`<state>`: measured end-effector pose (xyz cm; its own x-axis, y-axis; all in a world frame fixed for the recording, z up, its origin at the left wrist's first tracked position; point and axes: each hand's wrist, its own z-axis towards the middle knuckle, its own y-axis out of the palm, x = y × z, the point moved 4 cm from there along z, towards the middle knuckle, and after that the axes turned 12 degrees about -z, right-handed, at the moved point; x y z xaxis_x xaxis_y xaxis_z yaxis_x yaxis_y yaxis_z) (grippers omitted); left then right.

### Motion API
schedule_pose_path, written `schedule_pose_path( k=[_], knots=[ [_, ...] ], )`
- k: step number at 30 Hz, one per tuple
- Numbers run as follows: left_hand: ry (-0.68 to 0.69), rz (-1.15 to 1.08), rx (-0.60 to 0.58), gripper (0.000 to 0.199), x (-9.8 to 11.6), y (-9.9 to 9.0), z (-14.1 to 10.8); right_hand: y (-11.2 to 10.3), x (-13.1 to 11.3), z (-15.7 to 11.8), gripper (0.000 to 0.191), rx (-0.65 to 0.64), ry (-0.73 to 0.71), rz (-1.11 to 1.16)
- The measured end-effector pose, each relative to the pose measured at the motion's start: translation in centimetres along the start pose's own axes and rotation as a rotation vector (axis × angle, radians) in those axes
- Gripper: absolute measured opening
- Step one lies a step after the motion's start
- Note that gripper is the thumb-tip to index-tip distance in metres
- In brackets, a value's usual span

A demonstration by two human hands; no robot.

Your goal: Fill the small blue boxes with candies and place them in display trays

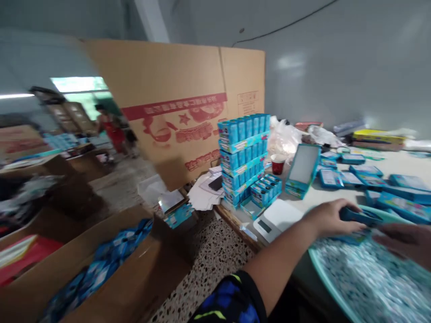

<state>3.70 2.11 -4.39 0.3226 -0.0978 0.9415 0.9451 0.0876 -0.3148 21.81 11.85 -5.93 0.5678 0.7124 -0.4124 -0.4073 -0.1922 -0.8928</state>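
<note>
Left hand (pixel 332 220) clamps a blue plastic piece (pixel 360 216) above a teal tray (pixel 328 287) of small pieces (pixel 373 282), lower right; right hand (pixel 402 242) sits just beside, its grip unclear.

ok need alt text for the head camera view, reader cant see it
A person's left hand grips a dark blue plastic piece above a round teal tray of small speckled pieces, right hand beside it. Stacked blue boxes and a white digital scale sit on the white bench ahead.
</note>
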Motion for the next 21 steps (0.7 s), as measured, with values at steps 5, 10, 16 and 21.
schedule_pose_path(
  k=[5, 10, 16, 21],
  knots=[
    [0.041, -0.097, 0.031, 0.057, 1.5, -0.4, -0.1, -4.7, -4.8, -1.5, 0.046, 0.092, 0.152, 0.248],
    [0.073, -0.135, -0.043, 0.049, 2.1, -1.0, 1.3, -5.3, -5.0, -0.1, 0.040, 0.222, 0.173, 0.300],
    [0.047, -0.125, -0.086, 0.050, 1.9, -1.3, 1.7, -5.8, -5.1, 0.0, 0.016, 0.268, 0.144, 0.076],
    [0.064, -0.149, -0.123, 0.053, 1.9, -1.1, 1.6, -5.6, -5.2, 0.0, 0.021, 0.259, 0.127, 0.069]
  ],
)
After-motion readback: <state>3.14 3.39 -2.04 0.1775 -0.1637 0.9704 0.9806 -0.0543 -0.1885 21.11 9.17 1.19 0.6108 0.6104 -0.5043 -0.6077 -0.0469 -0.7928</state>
